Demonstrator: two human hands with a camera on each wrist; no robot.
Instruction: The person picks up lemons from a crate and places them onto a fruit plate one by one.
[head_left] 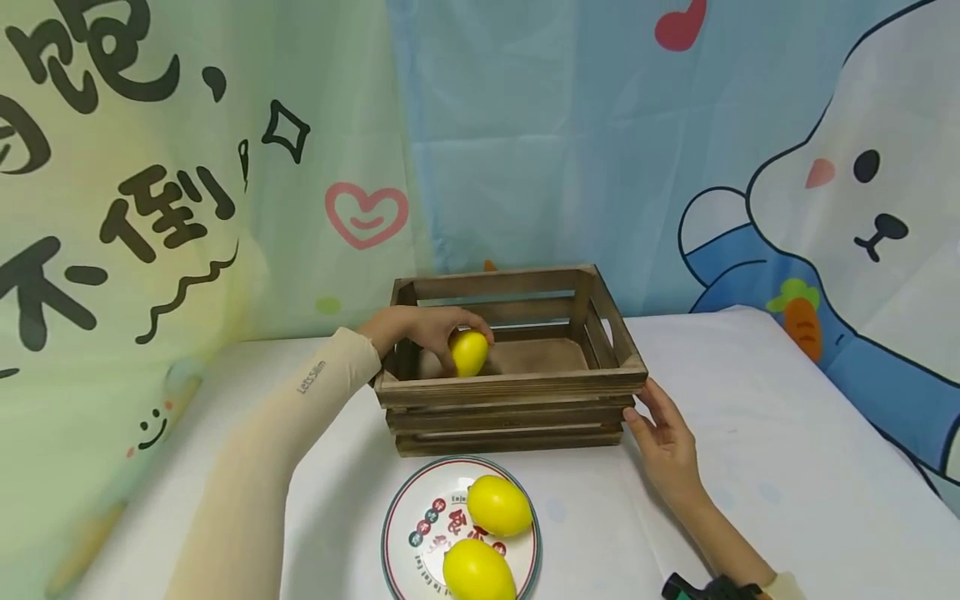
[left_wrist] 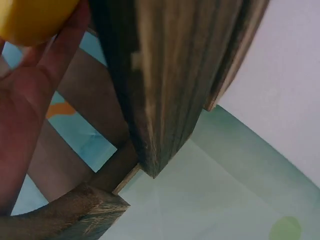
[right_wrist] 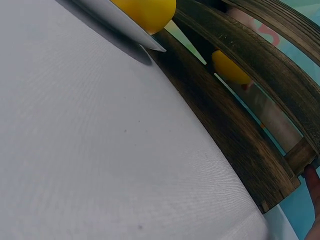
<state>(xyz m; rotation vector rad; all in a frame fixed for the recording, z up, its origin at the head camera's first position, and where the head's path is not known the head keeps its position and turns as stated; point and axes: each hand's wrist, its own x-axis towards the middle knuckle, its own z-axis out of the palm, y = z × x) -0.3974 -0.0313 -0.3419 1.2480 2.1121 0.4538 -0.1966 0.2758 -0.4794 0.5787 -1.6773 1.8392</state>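
A lemon (head_left: pixel 470 353) sits in the grip of my left hand (head_left: pixel 431 329), which reaches over the left side of a brown slatted wooden crate (head_left: pixel 510 388). The lemon is inside the crate, low behind its front wall; whether it touches the floor I cannot tell. In the left wrist view, fingers (left_wrist: pixel 62 47) lie against the yellow lemon (left_wrist: pixel 30 22) beside the crate's edge. My right hand (head_left: pixel 667 450) holds the crate's front right corner, thumb toward the front and fingers along the side. The right wrist view shows only one finger (right_wrist: pixel 312 187) at the corner.
In front of the crate stands a round white plate (head_left: pixel 408 533) with a printed pattern. Two more lemons, a rear one (head_left: pixel 498 505) and a front one (head_left: pixel 478 570), lie on it. A white cloth (head_left: pixel 750 467) covers the table, and a printed curtain (head_left: pixel 510 167) hangs behind.
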